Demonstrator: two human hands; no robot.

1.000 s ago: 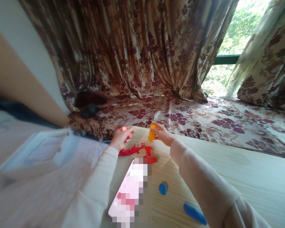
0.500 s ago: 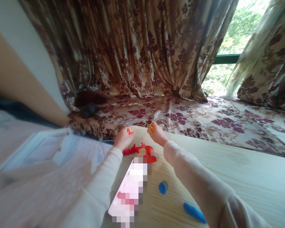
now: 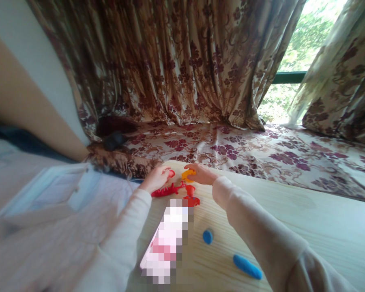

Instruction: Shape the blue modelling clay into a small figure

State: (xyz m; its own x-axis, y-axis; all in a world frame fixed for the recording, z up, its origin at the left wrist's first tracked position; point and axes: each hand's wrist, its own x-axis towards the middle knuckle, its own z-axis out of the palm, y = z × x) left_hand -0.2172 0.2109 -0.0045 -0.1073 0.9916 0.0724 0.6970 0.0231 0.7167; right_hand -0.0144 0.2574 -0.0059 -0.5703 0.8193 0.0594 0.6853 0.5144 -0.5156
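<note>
Nearest lie a blue roll (image 3: 246,267) and, a little farther, a blue disc (image 3: 207,236), both flat on the pale wooden table (image 3: 307,227) and apart from each other, between the two sleeved forearms. Left of them a phone (image 3: 167,247) lies slantwise near the table's left edge. Beyond the phone's far end sits a red lump (image 3: 191,196), and just left of it a red strip (image 3: 166,190) with a ragged outline. Above these the left hand (image 3: 154,179) pinches a red bit (image 3: 171,173) at its fingertips, and the right hand (image 3: 202,174) has its fingers closed over an orange piece (image 3: 187,174), held low and tipped sideways. A second ago the orange piece stood upright and higher in the right hand; half a second ago both hands were lifted and wider apart; now they have come down and together, so the red bit and the orange piece are nearly touching, just over the red strip. The work thus sits close to the table's rounded far edge, with little board beyond the hands, and the left edge near the left wrist. Open board stretches to the right. Past the edge lies flowered cloth (image 3: 246,148), then a curtain (image 3: 170,61) and a bright window (image 3: 292,48).
</note>
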